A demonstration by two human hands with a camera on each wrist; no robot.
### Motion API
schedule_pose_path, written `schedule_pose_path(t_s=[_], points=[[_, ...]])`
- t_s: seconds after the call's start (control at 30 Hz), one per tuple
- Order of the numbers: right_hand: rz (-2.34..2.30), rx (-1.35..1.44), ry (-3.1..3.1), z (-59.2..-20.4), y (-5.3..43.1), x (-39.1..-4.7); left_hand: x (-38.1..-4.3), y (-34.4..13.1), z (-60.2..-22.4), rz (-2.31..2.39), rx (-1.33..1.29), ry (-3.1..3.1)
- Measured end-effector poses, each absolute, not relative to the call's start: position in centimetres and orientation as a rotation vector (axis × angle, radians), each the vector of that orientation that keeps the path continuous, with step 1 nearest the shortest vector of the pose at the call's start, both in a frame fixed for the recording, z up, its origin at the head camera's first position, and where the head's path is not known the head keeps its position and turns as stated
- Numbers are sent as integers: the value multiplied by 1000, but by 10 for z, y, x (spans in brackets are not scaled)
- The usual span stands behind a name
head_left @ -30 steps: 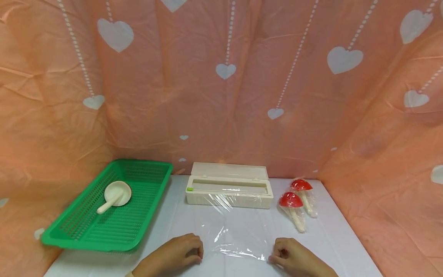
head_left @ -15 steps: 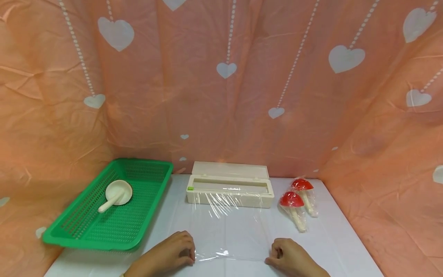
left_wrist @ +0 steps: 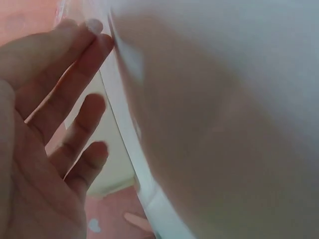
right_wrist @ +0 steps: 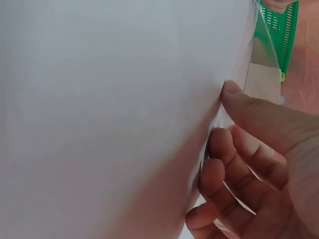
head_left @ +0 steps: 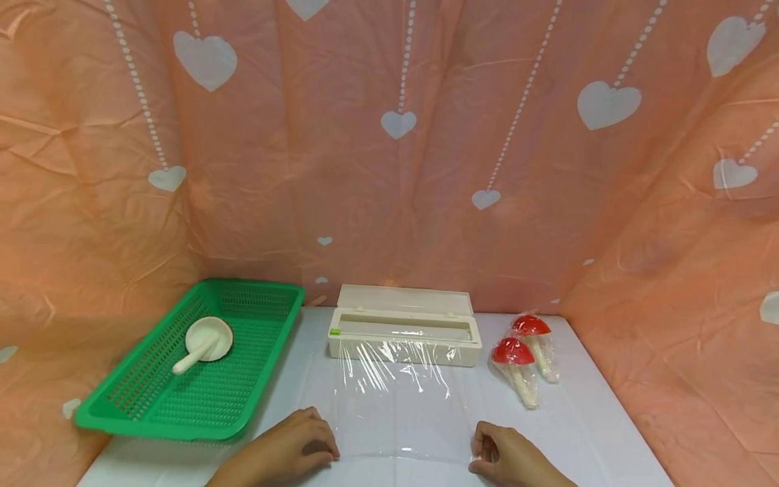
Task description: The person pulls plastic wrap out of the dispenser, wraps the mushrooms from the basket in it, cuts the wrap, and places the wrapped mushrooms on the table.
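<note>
A sheet of clear cling film (head_left: 395, 426) runs from a white cling film dispenser (head_left: 404, 352) toward the front of the table, drawn fairly flat with shiny creases near the box. My left hand (head_left: 280, 443) pinches its near left corner between thumb and fingertips. At the near right corner, my right hand (head_left: 514, 453) holds the film the same way. The left wrist view has the thumb and forefinger (left_wrist: 94, 45) meeting at the film, other fingers loosely bent. In the right wrist view the thumb (right_wrist: 249, 107) lies at the film's edge, the fingers curled below.
The dispenser's lid (head_left: 404, 299) stands raised at the back. Left of it, a green plastic basket (head_left: 243, 423) holds a mushroom-shaped piece (head_left: 203, 341) with its pale underside up. On the right lie two red-capped toy mushrooms (head_left: 514, 352) wrapped in film. Pink heart-print cloth (head_left: 341, 169) encloses the table.
My left hand has shifted leftward and slightly nearer, spreading the film wider and smoother. The right hand has barely moved. Basket, dispenser and mushrooms stay put.
</note>
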State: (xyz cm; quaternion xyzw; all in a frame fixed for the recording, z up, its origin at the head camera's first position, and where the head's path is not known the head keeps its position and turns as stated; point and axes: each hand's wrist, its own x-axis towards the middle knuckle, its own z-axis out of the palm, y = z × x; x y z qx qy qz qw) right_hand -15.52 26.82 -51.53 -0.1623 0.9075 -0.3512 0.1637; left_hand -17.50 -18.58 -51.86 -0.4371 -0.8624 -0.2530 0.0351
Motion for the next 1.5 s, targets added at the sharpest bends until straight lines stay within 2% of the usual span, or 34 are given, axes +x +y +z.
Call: schedule_pose_path(t_s=[0.4, 0.97, 1.5], points=[[-932, -334, 2585, -512, 265, -149, -168, -201, -506, -1070, -1229, -2957], [-886, -341, 2625, -508, 265, -146, -165, -218, -493, -1594, -1335, -2761], [-896, -298, 2622, -508, 264, -144, -162, -225, -499, -1610, -1260, -2797]])
